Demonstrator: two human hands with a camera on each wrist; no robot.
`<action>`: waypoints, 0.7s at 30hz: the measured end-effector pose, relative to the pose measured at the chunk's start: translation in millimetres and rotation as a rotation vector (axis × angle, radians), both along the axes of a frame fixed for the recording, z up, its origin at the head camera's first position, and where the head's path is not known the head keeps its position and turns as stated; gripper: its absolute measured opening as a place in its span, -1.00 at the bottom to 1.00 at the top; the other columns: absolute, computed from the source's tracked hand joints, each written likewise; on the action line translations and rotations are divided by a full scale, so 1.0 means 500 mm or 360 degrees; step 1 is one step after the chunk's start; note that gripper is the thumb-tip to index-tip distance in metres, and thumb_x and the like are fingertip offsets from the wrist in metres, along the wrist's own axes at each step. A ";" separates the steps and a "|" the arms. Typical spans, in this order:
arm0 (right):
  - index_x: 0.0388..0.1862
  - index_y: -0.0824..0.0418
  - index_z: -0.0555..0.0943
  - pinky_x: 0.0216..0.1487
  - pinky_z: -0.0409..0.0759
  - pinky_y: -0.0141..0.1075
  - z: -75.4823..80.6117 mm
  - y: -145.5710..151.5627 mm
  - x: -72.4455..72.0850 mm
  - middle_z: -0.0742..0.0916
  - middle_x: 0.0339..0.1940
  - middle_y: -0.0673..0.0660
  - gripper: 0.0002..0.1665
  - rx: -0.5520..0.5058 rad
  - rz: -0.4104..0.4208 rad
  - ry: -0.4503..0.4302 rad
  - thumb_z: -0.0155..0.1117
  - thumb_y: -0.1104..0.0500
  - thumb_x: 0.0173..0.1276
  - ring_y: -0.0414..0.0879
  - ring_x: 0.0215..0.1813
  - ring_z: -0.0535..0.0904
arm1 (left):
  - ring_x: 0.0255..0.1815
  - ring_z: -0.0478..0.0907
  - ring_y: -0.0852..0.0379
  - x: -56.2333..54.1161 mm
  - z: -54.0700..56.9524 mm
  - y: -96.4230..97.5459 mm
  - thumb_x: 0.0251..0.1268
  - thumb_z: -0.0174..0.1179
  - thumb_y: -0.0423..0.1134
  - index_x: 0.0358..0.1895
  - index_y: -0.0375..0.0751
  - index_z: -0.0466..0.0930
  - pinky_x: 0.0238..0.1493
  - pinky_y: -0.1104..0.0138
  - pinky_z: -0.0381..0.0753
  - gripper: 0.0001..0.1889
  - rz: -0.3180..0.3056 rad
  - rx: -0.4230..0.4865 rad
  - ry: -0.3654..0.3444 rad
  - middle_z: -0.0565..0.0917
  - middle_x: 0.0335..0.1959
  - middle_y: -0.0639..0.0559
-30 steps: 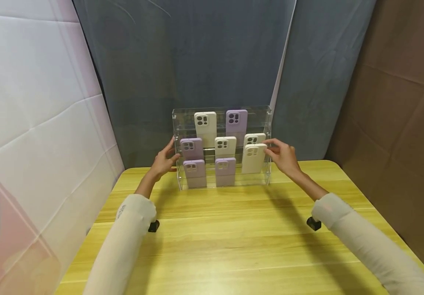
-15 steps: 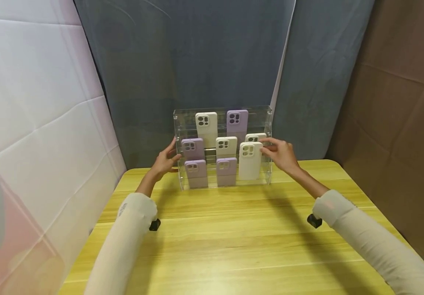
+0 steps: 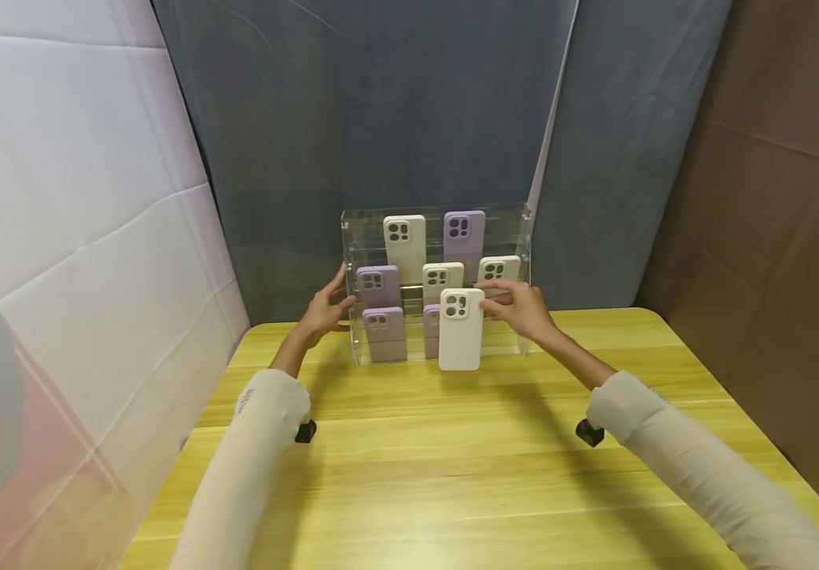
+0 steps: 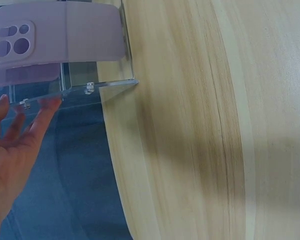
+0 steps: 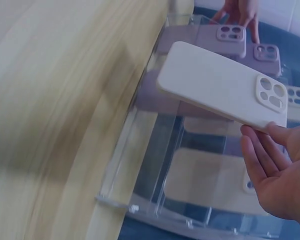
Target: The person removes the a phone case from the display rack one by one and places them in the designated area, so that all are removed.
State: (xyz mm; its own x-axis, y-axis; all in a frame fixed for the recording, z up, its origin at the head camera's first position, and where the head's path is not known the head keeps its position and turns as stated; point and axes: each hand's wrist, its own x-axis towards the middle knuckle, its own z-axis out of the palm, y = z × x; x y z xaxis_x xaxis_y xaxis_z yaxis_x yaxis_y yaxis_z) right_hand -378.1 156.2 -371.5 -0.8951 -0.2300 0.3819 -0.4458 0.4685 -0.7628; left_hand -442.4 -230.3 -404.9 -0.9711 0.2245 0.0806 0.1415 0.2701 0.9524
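Observation:
My right hand (image 3: 521, 307) pinches a white phone case (image 3: 460, 340) near its camera-hole end, thumb in front and fingers behind. The case is in front of the clear acrylic display stand (image 3: 502, 345) and partly covers a purple case (image 3: 430, 321) on the bottom row. At the stand's left side my left hand (image 3: 324, 310) rests on the side panel with spread, fairly straight fingers, also seen in the left wrist view (image 4: 12, 155). Nearest to it are two purple cases, the upper (image 3: 378, 285) and the lower (image 3: 384, 332).
A white case (image 3: 405, 237) and a purple case (image 3: 464, 231) stand in the top row. Further white cases fill the middle row's centre (image 3: 443, 277) and right (image 3: 499, 271). The wooden table (image 3: 409, 459) extends toward me. Dark cloth (image 3: 437, 103) hangs behind.
My right hand has taken the white case from the stand's lower right and moved it left and toward me, uncovering the white case behind. The left hand stays at the stand's side.

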 end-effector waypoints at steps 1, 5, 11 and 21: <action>0.25 0.27 0.69 -0.18 0.85 -0.14 -0.003 -0.008 -0.001 0.82 -0.11 0.35 -0.59 -0.0017 0.0012 -0.0019 0.40 0.31 0.44 0.24 -0.17 0.81 | 0.55 0.19 -0.46 0.000 0.000 -0.001 0.67 0.02 -0.34 0.68 0.47 -0.27 0.20 -0.31 0.58 -0.15 0.0001 -0.0002 0.0001 -0.06 0.68 -0.36; 0.25 0.28 0.69 -0.16 0.85 -0.15 -0.018 -0.042 -0.001 0.82 -0.10 0.35 -0.59 -0.0061 0.0064 -0.0085 0.39 0.32 0.44 0.16 -0.19 0.83 | 0.56 0.16 -0.46 -0.001 -0.002 -0.006 0.67 0.02 -0.32 0.68 0.46 -0.25 0.19 -0.31 0.59 -0.16 0.0006 -0.0010 -0.0003 -0.07 0.68 -0.36; 0.25 0.35 0.66 -0.14 0.84 -0.10 -0.039 -0.096 0.002 0.80 -0.09 0.41 -0.58 -0.0191 0.0165 -0.0188 0.37 0.39 0.43 0.25 -0.17 0.81 | 0.58 0.13 -0.43 -0.001 -0.001 -0.007 0.67 0.02 -0.33 0.68 0.46 -0.25 0.24 -0.38 0.50 -0.16 -0.0003 0.0011 -0.0020 -0.08 0.69 -0.35; 0.27 0.46 0.62 -0.19 0.85 -0.16 -0.078 -0.187 0.004 0.76 -0.02 0.47 -0.55 -0.0284 0.0269 -0.0273 0.34 0.46 0.42 0.38 -0.13 0.77 | 0.59 0.14 -0.39 0.001 0.002 -0.001 0.67 0.01 -0.33 0.68 0.49 -0.23 0.23 -0.38 0.52 -0.16 0.0006 0.0043 -0.0026 -0.09 0.69 -0.35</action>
